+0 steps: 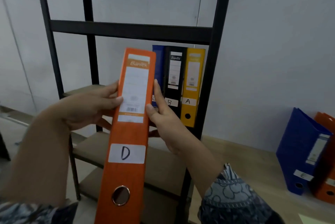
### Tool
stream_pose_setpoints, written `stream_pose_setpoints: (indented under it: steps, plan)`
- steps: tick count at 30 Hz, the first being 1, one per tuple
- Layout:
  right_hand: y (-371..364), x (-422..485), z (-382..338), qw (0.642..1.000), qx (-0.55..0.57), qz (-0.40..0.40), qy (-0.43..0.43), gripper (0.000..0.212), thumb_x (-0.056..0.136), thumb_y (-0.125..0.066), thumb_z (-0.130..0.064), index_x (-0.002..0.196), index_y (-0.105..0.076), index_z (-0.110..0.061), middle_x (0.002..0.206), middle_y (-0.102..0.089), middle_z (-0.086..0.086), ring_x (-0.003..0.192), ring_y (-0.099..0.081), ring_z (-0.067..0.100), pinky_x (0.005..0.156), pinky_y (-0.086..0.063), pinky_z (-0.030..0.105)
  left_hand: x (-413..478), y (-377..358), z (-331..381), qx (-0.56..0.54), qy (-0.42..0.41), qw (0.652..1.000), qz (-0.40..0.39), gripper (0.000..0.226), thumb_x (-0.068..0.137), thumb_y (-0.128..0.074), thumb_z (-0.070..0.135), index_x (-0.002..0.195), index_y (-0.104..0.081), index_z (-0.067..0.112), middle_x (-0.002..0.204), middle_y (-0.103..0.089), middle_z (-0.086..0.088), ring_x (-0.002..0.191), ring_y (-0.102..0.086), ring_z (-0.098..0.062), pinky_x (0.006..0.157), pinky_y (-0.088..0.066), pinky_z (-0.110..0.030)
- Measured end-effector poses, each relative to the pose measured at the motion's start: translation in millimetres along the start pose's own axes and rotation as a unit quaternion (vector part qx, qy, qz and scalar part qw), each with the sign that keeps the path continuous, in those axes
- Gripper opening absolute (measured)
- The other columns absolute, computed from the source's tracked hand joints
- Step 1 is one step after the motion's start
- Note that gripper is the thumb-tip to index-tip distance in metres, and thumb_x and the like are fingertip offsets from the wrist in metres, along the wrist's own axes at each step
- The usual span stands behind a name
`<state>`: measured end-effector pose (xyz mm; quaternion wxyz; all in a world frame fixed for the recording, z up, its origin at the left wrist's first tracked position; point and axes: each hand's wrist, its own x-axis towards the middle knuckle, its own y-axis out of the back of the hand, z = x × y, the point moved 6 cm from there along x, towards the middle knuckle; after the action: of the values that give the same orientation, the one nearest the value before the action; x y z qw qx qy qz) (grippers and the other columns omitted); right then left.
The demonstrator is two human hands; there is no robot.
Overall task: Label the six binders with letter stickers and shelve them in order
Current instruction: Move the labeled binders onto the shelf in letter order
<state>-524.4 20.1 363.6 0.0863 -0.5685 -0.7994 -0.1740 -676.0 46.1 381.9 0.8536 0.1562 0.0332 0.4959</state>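
**Ready to shelve**

Head view: I see the stiff orange cardboard binder marked D (pixel 126 133) at frame centre, with left hand (pixel 90 109) and right hand (pixel 163 116) clasping its spine edges. I judge it light and rigid, so a mid-spine hold suits.

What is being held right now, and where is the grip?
The orange binder, with both hands. The left hand takes its left edge and the right hand its right edge, mid-spine, above the D sticker.
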Motion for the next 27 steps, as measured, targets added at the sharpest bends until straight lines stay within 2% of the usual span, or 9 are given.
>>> stream_pose_setpoints:
  steps: [4, 6, 8, 9, 13, 16, 19, 23, 27]
  plan:
    - [-10, 27, -6, 0.999, 0.016, -0.004, 0.045, 0.066, 0.101, -0.034, -0.019, 0.134, 0.002, -0.063, 0.142, -0.034, -0.006, 0.101, -0.056, 0.008, 0.074, -0.056, 0.022, 3, 24, 7, -0.01, -0.035, 0.999, 0.035, 0.117, 0.033, -0.085, 0.064, 0.137, -0.032, 0.056, 0.112, -0.069, 0.006, 0.102, -0.068, -0.021, 0.067, -0.06, -0.037]
    - [-16, 41, -5, 0.997, 0.015, -0.003, 0.072, 0.067, 0.101, -0.034, -0.016, 0.132, 0.001, -0.064, 0.142, -0.036, -0.007, 0.098, -0.058, 0.006, 0.074, -0.056, 0.021, 10, 37, 5, -0.02, -0.054, 0.998, 0.04, 0.109, 0.045, -0.085, 0.058, 0.14, -0.03, 0.054, 0.116, -0.068, 0.008, 0.105, -0.067, -0.021, 0.068, -0.06, -0.037]
    - [-22, 57, 1, 0.995, 0.002, 0.011, 0.1, 0.067, 0.101, -0.034, -0.014, 0.128, -0.001, -0.065, 0.13, -0.042, -0.017, 0.095, -0.06, 0.003, 0.075, -0.057, 0.022, 19, 55, 1, -0.027, -0.075, 0.996, 0.046, 0.091, 0.065, -0.077, 0.043, 0.142, -0.028, 0.051, 0.119, -0.066, 0.008, 0.108, -0.065, -0.022, 0.07, -0.06, -0.038]
    - [-24, 65, 4, 0.994, -0.007, 0.021, 0.11, 0.067, 0.101, -0.034, -0.013, 0.127, -0.001, -0.065, 0.124, -0.043, -0.022, 0.093, -0.061, 0.002, 0.075, -0.057, 0.023, 25, 63, -2, -0.03, -0.084, 0.995, 0.041, 0.09, 0.067, -0.076, 0.041, 0.142, -0.028, 0.051, 0.121, -0.065, 0.008, 0.11, -0.064, -0.021, 0.071, -0.06, -0.037]
    - [-36, 99, 16, 0.988, -0.023, 0.054, 0.146, 0.067, 0.1, -0.033, -0.009, 0.129, -0.002, -0.062, 0.136, -0.038, -0.014, 0.108, -0.057, 0.001, 0.081, -0.055, 0.022, 49, 93, -15, -0.05, -0.111, 0.993, 0.0, 0.107, 0.051, -0.085, 0.053, 0.142, -0.028, 0.052, 0.127, -0.062, 0.006, 0.112, -0.063, -0.021, 0.074, -0.059, -0.037]
    - [-47, 125, 26, 0.983, -0.035, 0.065, 0.17, 0.066, 0.1, -0.031, -0.004, 0.133, -0.002, -0.053, 0.138, -0.035, -0.015, 0.114, -0.054, -0.005, 0.083, -0.053, 0.02, 67, 120, -32, -0.081, -0.121, 0.989, -0.013, 0.105, 0.054, -0.085, 0.047, 0.142, -0.029, 0.05, 0.132, -0.058, 0.004, 0.116, -0.06, -0.023, 0.081, -0.057, -0.042]
    - [-53, 145, 37, 0.979, -0.056, 0.086, 0.177, 0.066, 0.099, -0.032, -0.003, 0.135, -0.004, -0.05, 0.141, -0.035, -0.011, 0.117, -0.053, 0.0, 0.086, -0.054, 0.023, 85, 138, -46, -0.098, -0.127, 0.987, -0.027, 0.093, 0.068, -0.078, 0.037, 0.144, -0.026, 0.048, 0.136, -0.055, 0.002, 0.12, -0.058, -0.025, 0.087, -0.055, -0.048]
    - [-53, 167, 39, 0.974, -0.076, 0.122, 0.175, 0.063, 0.099, -0.031, -0.005, 0.134, -0.005, -0.051, 0.132, -0.038, -0.022, 0.111, -0.056, -0.005, 0.081, -0.054, 0.02, 105, 157, -47, -0.098, -0.14, 0.985, -0.029, 0.077, 0.085, -0.062, 0.023, 0.145, -0.021, 0.048, 0.135, -0.055, 0.006, 0.119, -0.058, -0.022, 0.086, -0.056, -0.046]
    - [-50, 184, 34, 0.97, -0.097, 0.139, 0.174, 0.063, 0.1, -0.031, -0.005, 0.136, -0.003, -0.049, 0.127, -0.036, -0.032, 0.108, -0.056, -0.01, 0.082, -0.053, 0.02, 116, 173, -38, -0.062, -0.167, 0.983, -0.041, 0.078, 0.083, -0.056, 0.022, 0.146, -0.018, 0.049, 0.138, -0.052, 0.006, 0.121, -0.057, -0.022, 0.089, -0.054, -0.049]
